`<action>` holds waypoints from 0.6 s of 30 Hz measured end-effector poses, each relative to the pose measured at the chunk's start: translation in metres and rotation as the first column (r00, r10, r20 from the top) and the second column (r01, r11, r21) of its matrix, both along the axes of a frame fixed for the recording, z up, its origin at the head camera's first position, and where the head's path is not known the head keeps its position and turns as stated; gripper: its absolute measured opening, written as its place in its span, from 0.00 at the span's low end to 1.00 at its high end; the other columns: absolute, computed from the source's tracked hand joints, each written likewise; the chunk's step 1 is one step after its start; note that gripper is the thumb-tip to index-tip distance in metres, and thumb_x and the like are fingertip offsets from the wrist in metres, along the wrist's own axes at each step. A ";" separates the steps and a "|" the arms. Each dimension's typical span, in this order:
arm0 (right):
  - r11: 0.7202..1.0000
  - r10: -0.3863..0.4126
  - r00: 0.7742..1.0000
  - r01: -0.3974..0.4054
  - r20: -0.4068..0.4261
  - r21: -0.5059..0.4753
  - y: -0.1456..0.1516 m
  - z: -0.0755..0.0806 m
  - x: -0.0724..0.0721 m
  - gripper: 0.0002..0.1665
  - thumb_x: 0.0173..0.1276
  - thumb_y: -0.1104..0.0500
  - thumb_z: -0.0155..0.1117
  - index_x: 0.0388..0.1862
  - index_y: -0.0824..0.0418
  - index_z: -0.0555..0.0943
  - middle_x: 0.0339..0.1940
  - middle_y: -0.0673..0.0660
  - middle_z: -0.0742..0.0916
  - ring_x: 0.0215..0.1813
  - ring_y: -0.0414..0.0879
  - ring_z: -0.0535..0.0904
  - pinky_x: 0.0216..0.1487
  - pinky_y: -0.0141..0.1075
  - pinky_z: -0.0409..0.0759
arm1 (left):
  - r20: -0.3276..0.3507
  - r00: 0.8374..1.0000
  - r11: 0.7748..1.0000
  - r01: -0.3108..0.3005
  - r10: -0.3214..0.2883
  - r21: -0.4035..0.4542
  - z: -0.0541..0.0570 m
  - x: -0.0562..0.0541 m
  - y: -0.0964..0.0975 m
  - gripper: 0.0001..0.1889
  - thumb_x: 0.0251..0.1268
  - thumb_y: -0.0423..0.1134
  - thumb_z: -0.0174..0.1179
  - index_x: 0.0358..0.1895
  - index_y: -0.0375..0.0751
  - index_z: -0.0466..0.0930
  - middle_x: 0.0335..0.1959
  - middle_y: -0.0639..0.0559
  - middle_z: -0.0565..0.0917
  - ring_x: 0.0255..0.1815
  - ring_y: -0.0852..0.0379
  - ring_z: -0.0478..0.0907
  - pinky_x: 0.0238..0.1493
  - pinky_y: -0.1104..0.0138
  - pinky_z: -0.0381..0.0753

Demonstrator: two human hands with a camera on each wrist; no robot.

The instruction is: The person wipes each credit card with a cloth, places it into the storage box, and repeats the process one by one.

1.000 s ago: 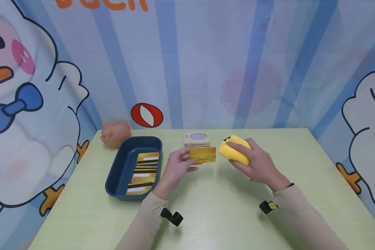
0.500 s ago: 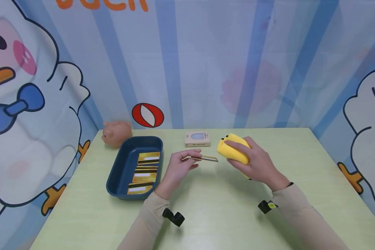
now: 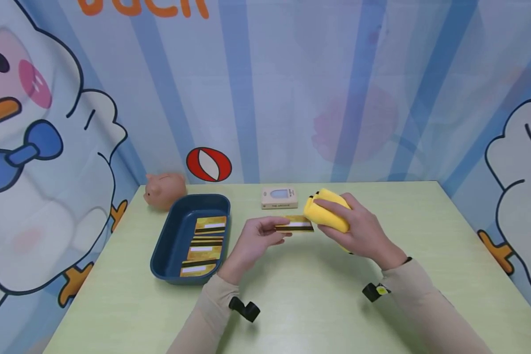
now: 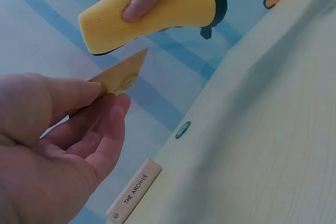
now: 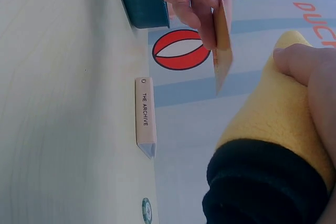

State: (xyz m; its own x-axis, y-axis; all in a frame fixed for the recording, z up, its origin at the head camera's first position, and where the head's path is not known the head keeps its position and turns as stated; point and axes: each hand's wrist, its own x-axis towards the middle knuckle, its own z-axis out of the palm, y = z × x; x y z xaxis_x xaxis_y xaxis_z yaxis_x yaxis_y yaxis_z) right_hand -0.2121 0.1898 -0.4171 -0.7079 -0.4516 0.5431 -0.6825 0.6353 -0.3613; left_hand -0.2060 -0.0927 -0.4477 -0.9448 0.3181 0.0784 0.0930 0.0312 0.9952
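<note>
Between thumb and fingers my left hand (image 3: pixel 255 240) pinches a gold bank card (image 3: pixel 295 224) by its left end. Its striped back faces the head camera, with a dark band and a white strip. My right hand (image 3: pixel 359 227) grips a folded yellow cloth (image 3: pixel 327 210) with black edging, bunched up thickly. In the head view the cloth's near corner overlaps the card's right end. The left wrist view has the card (image 4: pixel 126 77) tilted just below the cloth (image 4: pixel 152 17). Both are held up over the table. The fingers cover the card's left end.
A dark blue tray (image 3: pixel 159 255) at the left holds several gold cards (image 3: pixel 210 223). Behind it stands a pink piggy bank (image 3: pixel 164 191). A small pale box (image 3: pixel 279 198) lies near the table's back edge, and a round green disc (image 5: pixel 147 211) farther right.
The left hand has turned the card over, from its printed front through edge-on to its striped back. The right hand has brought the cloth slightly left, up to the card.
</note>
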 end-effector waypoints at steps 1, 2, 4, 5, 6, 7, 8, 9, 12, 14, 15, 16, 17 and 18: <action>1.000 0.002 1.000 -0.002 -0.001 0.002 0.000 0.000 0.000 0.34 0.67 0.53 0.77 0.72 0.44 0.79 0.54 0.58 0.78 0.36 0.42 0.72 0.29 0.37 0.76 | 0.008 1.000 1.000 0.009 -0.009 0.005 0.000 0.000 0.000 0.18 0.72 0.23 0.62 0.62 0.33 0.84 0.57 0.38 0.87 0.53 0.47 0.89 0.53 0.63 0.88; 1.000 0.002 1.000 -0.002 -0.002 0.005 -0.001 0.000 0.000 0.34 0.67 0.53 0.77 0.72 0.44 0.79 0.54 0.58 0.78 0.36 0.42 0.72 0.29 0.36 0.76 | 0.017 1.000 1.000 0.015 -0.015 0.007 0.000 0.000 0.000 0.19 0.71 0.24 0.64 0.62 0.33 0.84 0.58 0.38 0.87 0.53 0.47 0.89 0.54 0.63 0.88; 1.000 0.004 1.000 -0.004 0.002 0.008 -0.002 0.000 0.000 0.34 0.67 0.52 0.77 0.72 0.44 0.79 0.54 0.58 0.78 0.36 0.42 0.72 0.29 0.36 0.76 | 0.032 0.999 1.000 0.017 -0.017 -0.002 0.001 0.001 0.000 0.19 0.69 0.26 0.67 0.62 0.33 0.84 0.58 0.38 0.87 0.51 0.49 0.89 0.53 0.64 0.88; 1.000 0.005 1.000 -0.005 0.005 0.009 -0.002 0.000 0.000 0.34 0.67 0.52 0.77 0.72 0.44 0.79 0.54 0.58 0.78 0.36 0.42 0.72 0.29 0.36 0.76 | 0.039 0.999 1.000 0.019 -0.019 -0.003 0.001 0.001 0.000 0.20 0.68 0.26 0.68 0.63 0.32 0.84 0.59 0.38 0.86 0.50 0.50 0.89 0.53 0.64 0.88; 1.000 0.006 1.000 -0.006 0.007 0.009 -0.002 0.000 0.000 0.34 0.67 0.53 0.78 0.72 0.44 0.79 0.54 0.59 0.78 0.36 0.42 0.72 0.29 0.37 0.76 | 0.045 0.999 1.000 0.020 -0.019 -0.006 0.001 0.002 0.001 0.20 0.68 0.27 0.68 0.63 0.32 0.84 0.59 0.38 0.86 0.50 0.51 0.89 0.53 0.64 0.88; 1.000 0.005 1.000 -0.005 0.010 0.011 -0.003 0.000 0.000 0.35 0.67 0.52 0.78 0.72 0.44 0.79 0.54 0.59 0.78 0.37 0.42 0.72 0.29 0.37 0.76 | 0.048 0.999 1.000 0.021 -0.020 -0.008 0.002 0.002 0.001 0.20 0.69 0.27 0.68 0.63 0.31 0.83 0.60 0.36 0.86 0.50 0.51 0.88 0.53 0.64 0.88; 1.000 0.005 1.000 -0.005 0.013 0.012 -0.004 0.000 0.001 0.35 0.67 0.52 0.78 0.72 0.44 0.79 0.54 0.58 0.78 0.37 0.43 0.73 0.29 0.37 0.77 | 0.050 0.999 1.000 0.020 -0.019 -0.013 0.002 0.002 0.001 0.21 0.69 0.27 0.68 0.64 0.31 0.82 0.61 0.36 0.85 0.50 0.51 0.88 0.53 0.64 0.88; 1.000 0.005 1.000 -0.006 0.014 0.015 -0.005 0.000 0.001 0.35 0.67 0.52 0.77 0.72 0.44 0.79 0.54 0.58 0.78 0.37 0.43 0.73 0.29 0.37 0.77 | 0.052 0.998 1.000 0.019 -0.019 -0.014 0.002 0.003 0.001 0.23 0.69 0.27 0.68 0.66 0.32 0.81 0.61 0.36 0.85 0.51 0.51 0.88 0.53 0.64 0.88; 1.000 0.010 1.000 -0.010 0.012 0.021 -0.008 0.000 0.001 0.34 0.67 0.52 0.77 0.72 0.44 0.79 0.54 0.58 0.78 0.38 0.43 0.73 0.30 0.37 0.77 | 0.049 0.998 0.999 0.033 -0.034 0.010 0.003 0.003 0.001 0.28 0.70 0.25 0.65 0.72 0.32 0.74 0.64 0.34 0.83 0.56 0.45 0.87 0.56 0.60 0.87; 1.000 0.018 1.000 -0.018 0.005 0.022 -0.010 0.000 0.001 0.34 0.67 0.51 0.77 0.72 0.44 0.79 0.53 0.58 0.78 0.37 0.43 0.73 0.30 0.36 0.77 | 0.058 0.998 0.999 0.036 -0.038 0.024 0.005 0.003 0.002 0.31 0.70 0.24 0.64 0.76 0.35 0.70 0.65 0.35 0.82 0.59 0.42 0.86 0.57 0.59 0.87; 1.000 0.022 1.000 -0.022 0.002 0.021 -0.011 0.000 0.001 0.34 0.67 0.51 0.77 0.72 0.44 0.79 0.53 0.58 0.78 0.37 0.43 0.73 0.29 0.36 0.77 | 0.059 0.997 0.999 0.041 -0.043 0.033 0.005 0.003 0.002 0.32 0.70 0.24 0.64 0.77 0.35 0.68 0.66 0.34 0.82 0.60 0.41 0.86 0.57 0.58 0.87; 0.999 0.028 1.000 -0.028 -0.001 0.019 -0.013 0.001 0.001 0.34 0.67 0.51 0.77 0.72 0.44 0.79 0.53 0.58 0.78 0.37 0.43 0.73 0.29 0.36 0.77 | 0.060 0.997 0.998 0.046 -0.048 0.040 0.006 0.003 0.002 0.33 0.70 0.24 0.63 0.78 0.34 0.67 0.67 0.33 0.81 0.60 0.40 0.85 0.57 0.58 0.87; 0.999 0.033 0.999 -0.032 -0.004 0.019 -0.015 0.001 0.001 0.34 0.67 0.51 0.77 0.72 0.44 0.79 0.53 0.58 0.78 0.36 0.43 0.73 0.29 0.36 0.77 | 0.062 0.997 0.998 0.049 -0.051 0.043 0.005 0.003 0.002 0.33 0.71 0.24 0.63 0.78 0.34 0.66 0.67 0.33 0.81 0.60 0.40 0.85 0.57 0.58 0.87; 0.999 0.037 0.999 -0.037 -0.005 0.020 -0.016 0.001 0.001 0.34 0.67 0.51 0.77 0.72 0.44 0.79 0.54 0.59 0.78 0.36 0.43 0.73 0.28 0.36 0.77 | 0.067 0.996 0.998 0.050 -0.053 0.047 0.006 0.003 0.003 0.34 0.71 0.24 0.63 0.78 0.35 0.66 0.67 0.33 0.80 0.60 0.40 0.85 0.57 0.58 0.87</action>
State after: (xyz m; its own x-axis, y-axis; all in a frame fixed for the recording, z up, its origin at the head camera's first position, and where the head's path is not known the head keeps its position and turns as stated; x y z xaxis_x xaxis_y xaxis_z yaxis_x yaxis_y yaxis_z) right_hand -0.2115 0.1737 -0.4158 -0.6876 -0.4883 0.5373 -0.7075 0.6167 -0.3451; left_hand -0.2034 -0.0900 -0.4417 -0.9310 0.3638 0.0298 0.0252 -0.0173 0.9995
